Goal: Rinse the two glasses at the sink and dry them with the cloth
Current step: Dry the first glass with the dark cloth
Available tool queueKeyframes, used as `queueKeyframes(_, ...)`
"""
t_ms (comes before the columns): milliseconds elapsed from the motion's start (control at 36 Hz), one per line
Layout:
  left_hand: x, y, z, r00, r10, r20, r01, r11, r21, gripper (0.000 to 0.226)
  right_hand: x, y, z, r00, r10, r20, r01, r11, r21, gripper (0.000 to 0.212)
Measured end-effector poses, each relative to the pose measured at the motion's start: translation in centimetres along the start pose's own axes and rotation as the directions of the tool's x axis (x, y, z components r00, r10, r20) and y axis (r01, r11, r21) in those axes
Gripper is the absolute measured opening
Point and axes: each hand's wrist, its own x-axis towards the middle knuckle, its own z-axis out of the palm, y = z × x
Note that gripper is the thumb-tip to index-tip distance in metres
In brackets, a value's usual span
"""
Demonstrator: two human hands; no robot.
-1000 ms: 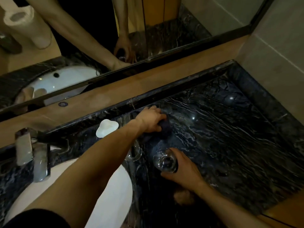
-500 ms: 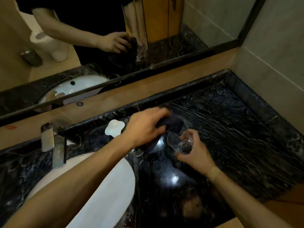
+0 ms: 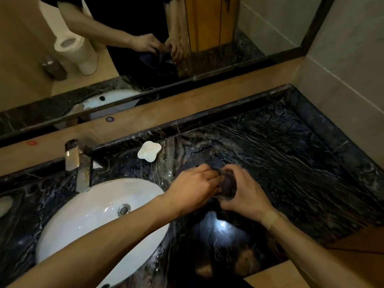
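Drying is the step I judge myself to be on: my right hand (image 3: 247, 194) is curled round a glass (image 3: 227, 187), holding it up over the dark marble worktop (image 3: 301, 163) just right of the sink (image 3: 89, 221), so any drips fall on stone and I have room to turn it. My left hand (image 3: 195, 188) pinches the dark cloth (image 3: 216, 173) and pushes it against the mouth of that glass, which is why the two hands sit knuckle to knuckle. The cloth is nearly the worktop's colour, so I cannot tell how far it reaches inside

The second glass (image 3: 169, 168) seems to stand on the worktop behind my left hand, between it and the white soap dish (image 3: 149, 151); it shows only as a faint clear outline, and I cannot tell if it is wet or dry

Both forearms come in from the lower edge and meet in front of me, the left one crossing over the sink's rim, wrists roughly level, fingers bent inward toward each other. No water can be seen running from the tap (image 3: 80, 165), so I take the rinsing to be done at least for this glass

In the mirror (image 3: 270, 28) above, my two hands show close together round something dark
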Motion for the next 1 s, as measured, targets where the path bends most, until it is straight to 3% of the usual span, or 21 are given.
queueKeyframes(56, -0.3, -0.5, -0.2, 0.990, 0.038, 0.133, -0.036, 0.999, -0.019, 0.048, -0.3, 0.5, -0.5, 1.000, 0.030, 0.008, -0.030, 0.999, 0.019, 0.077)
queueKeyframes(139, -0.9, -1.0, -0.4, 0.976, 0.032, 0.215, -0.040, 0.999, 0.033, 0.070, -0.3, 0.5, -1.2, 0.999, 0.035, 0.035, -0.036, 0.999, 0.030, 0.076)
queueKeyframes(278, -0.2, -0.6, -0.8, 0.961, 0.065, 0.269, -0.123, 0.972, 0.202, 0.058, 0.0, -0.3, -1.1, 0.999, 0.001, 0.053, -0.005, 0.997, 0.078, 0.074)
queueKeyframes(417, -0.3, -0.6, -0.9, 0.967, 0.005, 0.256, -0.026, 0.997, 0.079, 0.051, 0.1, -0.7, -1.0, 0.999, -0.036, 0.008, 0.034, 0.991, 0.132, 0.073)
queueKeyframes(583, 0.3, -0.4, -1.2, 0.956, -0.160, 0.246, 0.197, 0.971, -0.134, 0.042, 0.1, -0.8, -0.3, 0.989, -0.063, -0.130, 0.074, 0.994, 0.077, 0.080)
queueKeyframes(667, 0.7, -0.4, -1.1, 0.933, -0.258, 0.252, 0.345, 0.842, -0.414, 0.032, 0.5, -0.8, -0.1, 0.961, -0.150, -0.232, 0.143, 0.989, -0.047, 0.084)
queueKeyframes(750, 1.2, 0.4, -1.2, 0.846, -0.423, 0.324, 0.511, 0.472, -0.719, 0.025, 0.9, -0.7, 0.5, 0.855, -0.331, -0.398, 0.216, 0.927, -0.307, 0.068)
queueKeyframes(778, 1.3, 0.7, -1.0, 0.827, -0.456, 0.328, 0.527, 0.426, -0.735, 0.024, 0.9, -0.8, 0.7, 0.828, -0.358, -0.430, 0.209, 0.911, -0.356, 0.061)
queueKeyframes(861, 1.4, 1.1, -0.5, 0.860, -0.458, 0.225, 0.495, 0.646, -0.581, 0.026, 0.9, -0.9, 1.1, 0.806, -0.361, -0.470, 0.202, 0.913, -0.354, 0.048)
queueKeyframes(1000, 1.2, 1.5, -0.4, 0.914, -0.396, 0.087, 0.387, 0.788, -0.478, 0.027, 1.1, -1.8, 1.0, 0.857, -0.241, -0.456, 0.182, 0.969, -0.169, 0.047)
